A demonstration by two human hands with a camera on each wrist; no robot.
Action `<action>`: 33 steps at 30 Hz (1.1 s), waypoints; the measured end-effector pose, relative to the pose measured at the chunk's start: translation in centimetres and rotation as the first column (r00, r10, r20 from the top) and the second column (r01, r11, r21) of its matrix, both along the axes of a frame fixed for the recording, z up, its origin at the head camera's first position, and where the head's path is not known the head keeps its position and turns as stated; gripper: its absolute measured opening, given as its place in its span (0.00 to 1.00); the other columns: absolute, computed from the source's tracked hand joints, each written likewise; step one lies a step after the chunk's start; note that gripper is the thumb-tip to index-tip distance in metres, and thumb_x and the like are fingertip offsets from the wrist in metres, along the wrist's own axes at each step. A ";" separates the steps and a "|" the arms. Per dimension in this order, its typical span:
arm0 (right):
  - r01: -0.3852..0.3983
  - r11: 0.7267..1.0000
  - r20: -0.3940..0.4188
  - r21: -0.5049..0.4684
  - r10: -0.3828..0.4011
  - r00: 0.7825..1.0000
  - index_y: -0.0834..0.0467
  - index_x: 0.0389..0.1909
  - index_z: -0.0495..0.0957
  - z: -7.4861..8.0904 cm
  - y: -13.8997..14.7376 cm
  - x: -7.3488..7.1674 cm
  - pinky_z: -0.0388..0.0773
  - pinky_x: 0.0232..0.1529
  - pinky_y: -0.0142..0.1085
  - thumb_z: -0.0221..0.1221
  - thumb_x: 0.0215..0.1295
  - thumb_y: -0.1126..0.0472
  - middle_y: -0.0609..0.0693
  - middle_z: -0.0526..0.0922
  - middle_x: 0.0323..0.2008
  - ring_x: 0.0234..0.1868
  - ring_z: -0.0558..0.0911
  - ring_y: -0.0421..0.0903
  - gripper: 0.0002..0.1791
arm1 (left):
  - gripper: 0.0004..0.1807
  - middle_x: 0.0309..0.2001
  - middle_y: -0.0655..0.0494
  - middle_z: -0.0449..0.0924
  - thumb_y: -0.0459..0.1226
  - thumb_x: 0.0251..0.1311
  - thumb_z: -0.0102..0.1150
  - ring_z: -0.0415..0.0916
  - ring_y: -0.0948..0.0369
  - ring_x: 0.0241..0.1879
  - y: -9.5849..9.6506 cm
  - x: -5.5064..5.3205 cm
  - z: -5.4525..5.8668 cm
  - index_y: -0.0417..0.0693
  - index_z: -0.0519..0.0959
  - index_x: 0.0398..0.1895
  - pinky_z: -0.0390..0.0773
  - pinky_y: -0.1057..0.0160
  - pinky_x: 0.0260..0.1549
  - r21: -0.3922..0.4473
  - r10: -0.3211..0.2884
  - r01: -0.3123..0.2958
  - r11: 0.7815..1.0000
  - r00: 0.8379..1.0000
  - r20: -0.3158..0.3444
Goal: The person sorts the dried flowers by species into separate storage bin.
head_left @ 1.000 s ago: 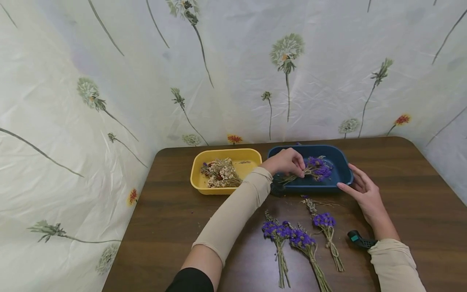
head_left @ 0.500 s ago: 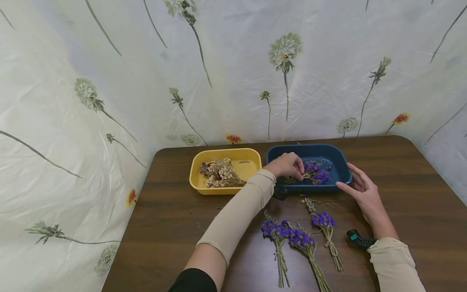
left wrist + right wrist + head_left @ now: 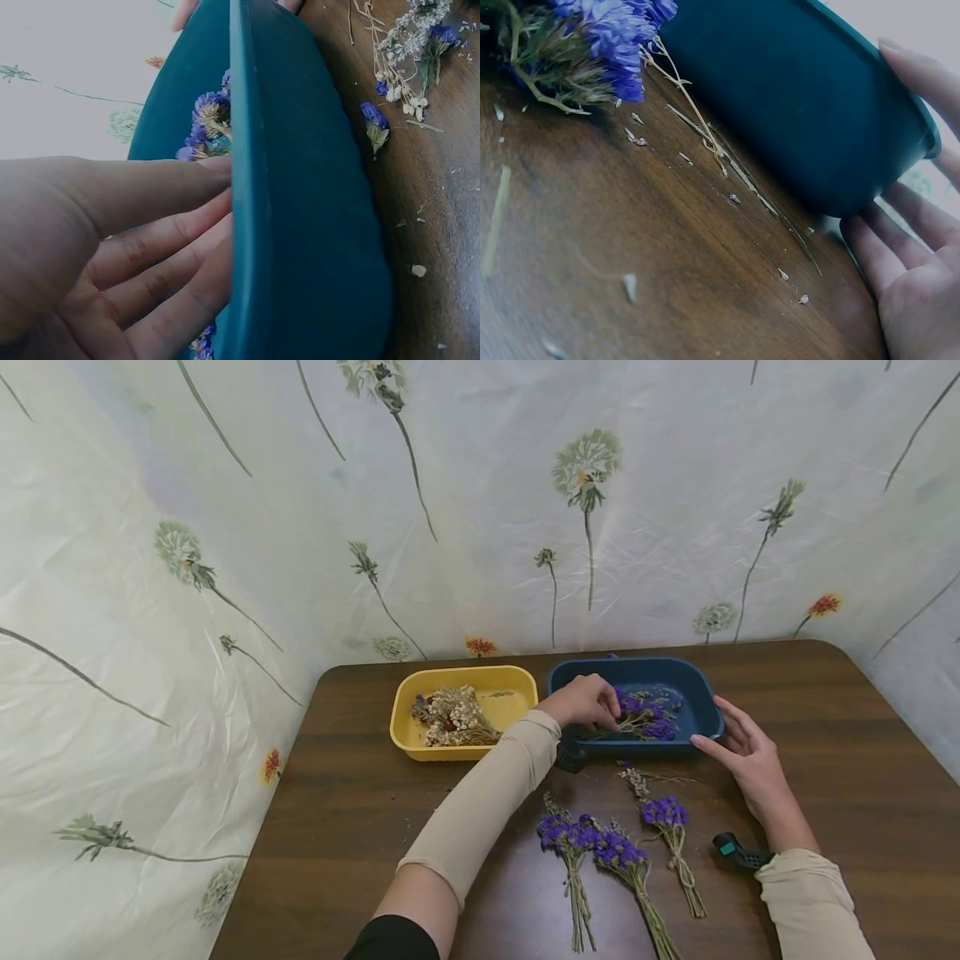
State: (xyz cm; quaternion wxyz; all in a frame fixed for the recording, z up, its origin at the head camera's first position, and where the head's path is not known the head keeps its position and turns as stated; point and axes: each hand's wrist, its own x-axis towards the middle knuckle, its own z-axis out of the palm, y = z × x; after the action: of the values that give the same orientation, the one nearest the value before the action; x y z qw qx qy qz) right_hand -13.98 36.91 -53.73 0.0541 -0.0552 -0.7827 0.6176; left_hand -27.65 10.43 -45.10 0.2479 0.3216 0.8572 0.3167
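In the head view my left hand (image 3: 588, 700) reaches into the blue tray (image 3: 693, 677), its fingertips pinching the stem side of a bunch of dried purple flowers (image 3: 654, 724) that lies in there. The left wrist view has the tray wall (image 3: 322, 195) in front, hiding the fingertips; purple blossoms (image 3: 210, 116) show just past the thumb. My right hand (image 3: 750, 760) grips the tray's right end. Its thumb (image 3: 922, 75) lies at the rim and the other fingers are at the lower corner. Several tied purple bunches (image 3: 570, 835) lie on the table in front.
Left of the blue tray stands a yellow tray (image 3: 401, 727) holding dried whitish flowers (image 3: 456, 714). Loose stems (image 3: 735, 169) and petal bits are scattered on the brown wooden table (image 3: 360, 793). A flower-printed curtain (image 3: 480, 527) hangs behind the table's far edge.
My left hand has lowered the purple bunch into the blue tray, then shifted slightly left along its stems. My right hand has stayed at the tray's end.
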 end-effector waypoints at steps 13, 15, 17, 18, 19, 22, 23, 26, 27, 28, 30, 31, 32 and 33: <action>-0.003 1.000 -0.009 0.016 0.003 1.000 0.40 0.82 0.55 0.0 0.0 -0.2 0.70 0.50 0.13 0.63 0.73 0.58 0.50 0.56 0.82 0.71 0.69 0.36 0.41 | 0.05 0.38 0.47 0.89 0.37 0.69 0.66 0.87 0.54 0.34 -3.4 1.3 1.7 0.44 0.85 0.38 0.88 0.61 0.37 0.167 -0.019 0.017 0.986 1.000 0.007; 0.000 1.000 -0.007 0.013 0.000 1.000 0.40 0.82 0.55 0.0 0.1 -0.1 0.70 0.50 0.13 0.63 0.73 0.59 0.50 0.56 0.82 0.70 0.68 0.36 0.42 | 0.05 0.39 0.43 0.89 0.37 0.69 0.65 0.87 0.51 0.34 -3.9 1.8 1.9 0.44 0.85 0.38 0.88 0.59 0.37 0.199 -0.025 0.021 0.980 1.000 0.015; 0.001 1.000 -0.002 0.012 -0.001 1.000 0.40 0.82 0.55 0.0 0.1 -0.1 0.70 0.49 0.13 0.63 0.73 0.59 0.51 0.56 0.82 0.71 0.68 0.37 0.42 | 0.05 0.40 0.41 0.89 0.37 0.70 0.65 0.86 0.50 0.34 -4.5 2.3 2.0 0.44 0.84 0.39 0.89 0.57 0.38 0.224 -0.030 0.024 0.974 0.999 0.022; 0.000 1.000 0.000 0.023 0.000 1.000 0.39 0.82 0.54 0.0 0.2 -0.1 0.70 0.49 0.13 0.63 0.74 0.59 0.51 0.55 0.83 0.71 0.68 0.38 0.42 | 0.05 0.39 0.41 0.89 0.38 0.70 0.65 0.86 0.50 0.33 -4.8 2.6 2.1 0.44 0.84 0.38 0.89 0.56 0.38 0.232 -0.030 0.025 0.972 0.999 0.021; 0.000 1.000 0.003 0.030 0.000 1.000 0.39 0.82 0.54 0.0 0.2 0.0 0.70 0.49 0.13 0.63 0.74 0.58 0.51 0.55 0.83 0.72 0.67 0.39 0.42 | 0.06 0.39 0.41 0.89 0.38 0.69 0.65 0.86 0.51 0.33 -5.1 2.9 2.1 0.45 0.84 0.38 0.89 0.55 0.39 0.240 -0.029 0.024 0.970 0.999 0.020; -0.006 0.999 0.000 0.046 0.006 1.000 0.38 0.82 0.53 -0.1 0.4 0.0 0.70 0.48 0.13 0.62 0.74 0.58 0.51 0.55 0.83 0.74 0.66 0.40 0.42 | 0.06 0.36 0.43 0.88 0.40 0.69 0.67 0.85 0.54 0.32 -6.0 3.9 2.2 0.46 0.84 0.38 0.89 0.52 0.39 0.257 -0.026 0.022 0.966 1.000 0.013; -0.008 0.999 -0.005 0.050 0.008 1.000 0.39 0.83 0.53 -0.2 0.4 0.0 0.69 0.48 0.13 0.62 0.74 0.59 0.51 0.55 0.83 0.74 0.67 0.40 0.42 | 0.07 0.35 0.43 0.88 0.41 0.68 0.67 0.85 0.54 0.32 -6.3 4.3 2.1 0.47 0.84 0.38 0.89 0.52 0.39 0.259 -0.026 0.023 0.966 1.000 0.006; -0.007 1.000 -0.020 0.030 0.008 1.000 0.40 0.82 0.54 -0.4 0.4 0.0 0.70 0.49 0.13 0.62 0.74 0.61 0.52 0.55 0.82 0.73 0.68 0.38 0.42 | 0.08 0.33 0.47 0.88 0.43 0.68 0.67 0.85 0.51 0.31 -7.2 5.5 2.0 0.49 0.84 0.37 0.88 0.56 0.35 0.252 -0.028 0.032 0.967 0.999 -0.019; -0.008 1.000 -0.022 0.024 0.009 1.000 0.41 0.82 0.54 -0.4 0.4 -0.1 0.70 0.49 0.13 0.62 0.74 0.61 0.53 0.55 0.82 0.73 0.68 0.38 0.42 | 0.08 0.33 0.47 0.88 0.44 0.68 0.67 0.85 0.50 0.31 -7.5 5.8 1.9 0.49 0.84 0.37 0.88 0.57 0.34 0.253 -0.029 0.034 0.967 0.999 -0.022; -0.009 1.000 -0.022 0.023 0.010 1.000 0.41 0.83 0.54 -0.4 0.4 -0.1 0.70 0.49 0.13 0.62 0.74 0.61 0.53 0.55 0.83 0.74 0.68 0.39 0.42 | 0.09 0.32 0.48 0.88 0.45 0.68 0.67 0.85 0.50 0.30 -7.8 6.2 1.7 0.50 0.84 0.36 0.87 0.60 0.32 0.248 -0.029 0.035 0.968 0.999 -0.029; -0.012 1.000 -0.020 0.027 0.012 1.000 0.40 0.83 0.53 -0.5 0.4 -0.1 0.70 0.49 0.12 0.62 0.74 0.61 0.52 0.54 0.83 0.75 0.67 0.40 0.42 | 0.10 0.31 0.51 0.87 0.47 0.68 0.67 0.85 0.51 0.28 -8.4 6.8 1.4 0.51 0.84 0.35 0.85 0.65 0.28 0.239 -0.023 0.032 0.971 0.999 -0.041; -0.013 0.999 -0.018 0.031 0.013 1.000 0.40 0.83 0.53 -0.4 0.4 -0.2 0.70 0.49 0.12 0.62 0.74 0.60 0.52 0.54 0.83 0.75 0.66 0.40 0.42 | 0.10 0.31 0.52 0.87 0.47 0.68 0.67 0.84 0.54 0.27 -8.7 7.1 1.3 0.51 0.84 0.35 0.83 0.68 0.27 0.235 -0.018 0.030 0.971 0.999 -0.051; -0.014 0.999 -0.019 0.030 0.015 1.000 0.40 0.83 0.53 -0.4 0.4 -0.2 0.70 0.49 0.12 0.62 0.74 0.60 0.52 0.54 0.83 0.75 0.67 0.39 0.42 | 0.11 0.30 0.54 0.86 0.48 0.68 0.67 0.82 0.57 0.26 -8.9 7.4 1.1 0.52 0.84 0.34 0.81 0.70 0.27 0.232 -0.012 0.027 0.972 0.998 -0.065; -0.015 0.999 -0.022 0.029 0.016 1.000 0.40 0.83 0.53 -0.4 0.3 -0.2 0.70 0.49 0.12 0.62 0.74 0.60 0.52 0.55 0.83 0.73 0.68 0.38 0.42 | 0.11 0.29 0.55 0.85 0.49 0.67 0.67 0.80 0.60 0.25 -9.2 7.6 1.0 0.52 0.84 0.34 0.79 0.71 0.26 0.228 -0.005 0.022 0.973 0.997 -0.077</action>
State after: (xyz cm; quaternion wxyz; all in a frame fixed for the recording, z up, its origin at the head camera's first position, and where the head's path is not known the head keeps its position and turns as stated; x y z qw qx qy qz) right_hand -14.16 37.24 -54.15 0.0588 -0.0415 -0.7912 0.6073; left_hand -20.02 1.22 -44.11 0.1788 0.3656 0.8215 0.3993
